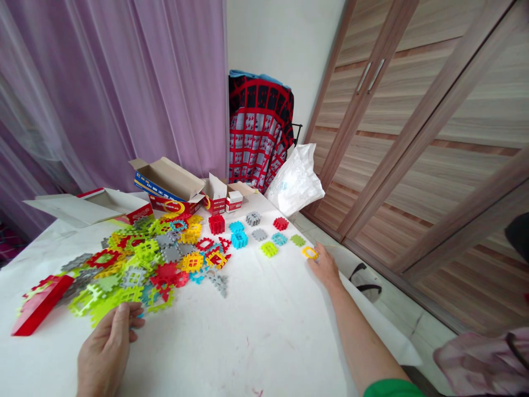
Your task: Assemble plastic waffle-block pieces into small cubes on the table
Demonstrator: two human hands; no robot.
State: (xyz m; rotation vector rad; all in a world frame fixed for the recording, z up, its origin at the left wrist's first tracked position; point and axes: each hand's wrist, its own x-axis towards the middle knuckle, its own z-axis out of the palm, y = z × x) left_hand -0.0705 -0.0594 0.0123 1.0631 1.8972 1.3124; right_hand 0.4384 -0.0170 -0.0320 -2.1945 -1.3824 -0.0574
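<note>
My right hand (324, 266) reaches to the table's right edge, its fingertips on a yellow open-centred piece (309, 252). My left hand (108, 343) is at the near side of a mixed pile of toothed plastic pieces (144, 248), fingers curled, with a bit of blue showing at the fingertips. Small groups lie between the pile and my right hand: a red stack (216, 224), a blue stack (239, 239), a grey stack (253, 218), a lime piece (269, 249), a teal piece (279, 239), a green piece (297, 240) and a dark red piece (280, 223).
Open cardboard boxes (169, 176) line the table's back left. A red box-like object (43, 306) lies at the left. A white plastic bag (295, 182) hangs by the back right edge, before a chair with a red patterned cover (260, 127). Wooden wardrobe doors (413, 138) stand right.
</note>
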